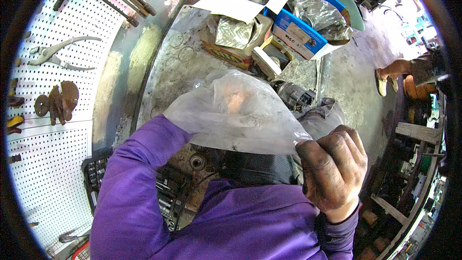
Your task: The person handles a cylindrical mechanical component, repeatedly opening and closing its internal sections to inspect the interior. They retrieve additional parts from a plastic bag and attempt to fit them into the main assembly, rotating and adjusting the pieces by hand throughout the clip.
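Observation:
A large translucent plastic bag (250, 127) is stretched out in front of my chest. My left hand (235, 100) is inside it, up to the purple sleeve; the cloudy plastic blurs its fingers, so I cannot make out their pose. At the bag's right edge, my soiled right hand (333, 166) is closed, pinching the plastic between thumb and fingers. Just beyond the bag, a dark metal machine part with a round body (294, 94) lies on the worn bench (178, 60). Next to it is another crumpled clear bag (327, 118), partly behind my right hand.
Open boxes, including a blue one (301, 33) with plastic-wrapped contents, crowd the bench's far side. Pliers (60, 55) hang on the white pegboard (43, 159) at left. A socket set (94, 175) sits by my left arm. Another person's leg (397, 69) shows at right.

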Tool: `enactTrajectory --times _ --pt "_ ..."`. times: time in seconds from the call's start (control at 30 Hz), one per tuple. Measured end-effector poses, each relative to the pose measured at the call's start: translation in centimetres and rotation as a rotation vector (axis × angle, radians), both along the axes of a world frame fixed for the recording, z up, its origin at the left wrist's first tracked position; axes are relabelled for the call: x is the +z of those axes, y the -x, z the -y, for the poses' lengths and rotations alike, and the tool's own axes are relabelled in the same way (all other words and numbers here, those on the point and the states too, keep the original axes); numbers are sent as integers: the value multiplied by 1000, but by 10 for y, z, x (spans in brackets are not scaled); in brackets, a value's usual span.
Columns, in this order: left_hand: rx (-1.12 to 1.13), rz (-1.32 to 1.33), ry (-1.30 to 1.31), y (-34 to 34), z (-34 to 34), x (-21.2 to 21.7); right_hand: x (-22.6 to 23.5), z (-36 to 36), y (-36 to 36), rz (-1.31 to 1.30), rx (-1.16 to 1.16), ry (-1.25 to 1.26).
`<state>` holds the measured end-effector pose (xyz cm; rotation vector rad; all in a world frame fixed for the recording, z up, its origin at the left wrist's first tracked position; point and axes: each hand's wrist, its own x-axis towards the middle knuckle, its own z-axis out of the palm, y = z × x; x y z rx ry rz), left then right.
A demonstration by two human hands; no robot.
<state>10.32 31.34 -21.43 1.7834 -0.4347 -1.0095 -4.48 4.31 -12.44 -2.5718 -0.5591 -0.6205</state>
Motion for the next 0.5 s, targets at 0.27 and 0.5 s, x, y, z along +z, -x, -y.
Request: enactTrajectory --times 0.27,0.5 --pt "-214 85 155 -13 21 -11 -9 3 2 -78 -26 -76" --pt "-2 -339 256 -12 33 -27 -16 8 7 -98 -99 -63"
